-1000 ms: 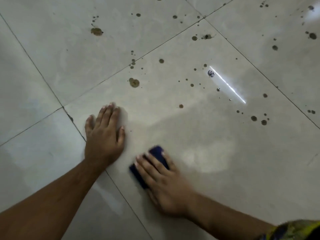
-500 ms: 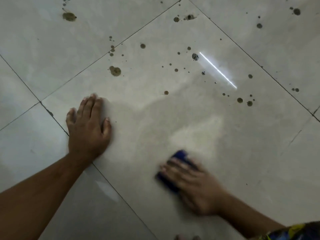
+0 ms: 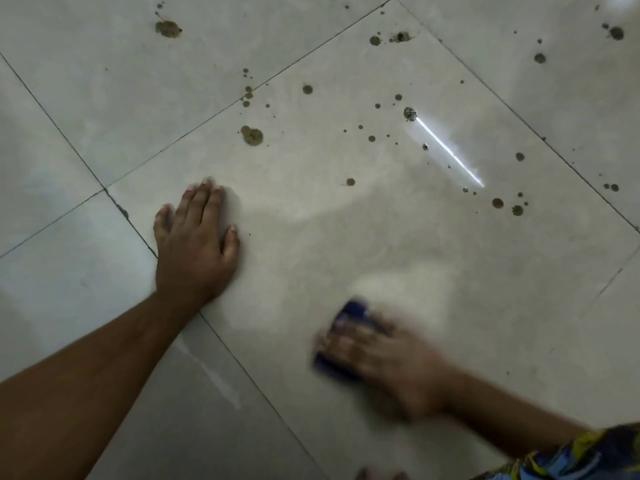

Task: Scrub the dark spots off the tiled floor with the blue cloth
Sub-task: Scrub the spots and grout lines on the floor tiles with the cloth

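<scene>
Right hand (image 3: 388, 358) presses blue cloth (image 3: 349, 315) flat on the tiled floor (image 3: 381, 244), near edge of the tile; blurred, fingers look laid over it. Left hand (image 3: 194, 244) further out, flat, fingers straight, bracing. Dark spots (image 3: 251, 135) all lie beyond both hands. Best: work outward in overlapping strokes, firm pressure, refold cloth when dirty.

Motion blurs the right hand (image 3: 388, 362) (and its grip) over the blue cloth (image 3: 351, 311).
</scene>
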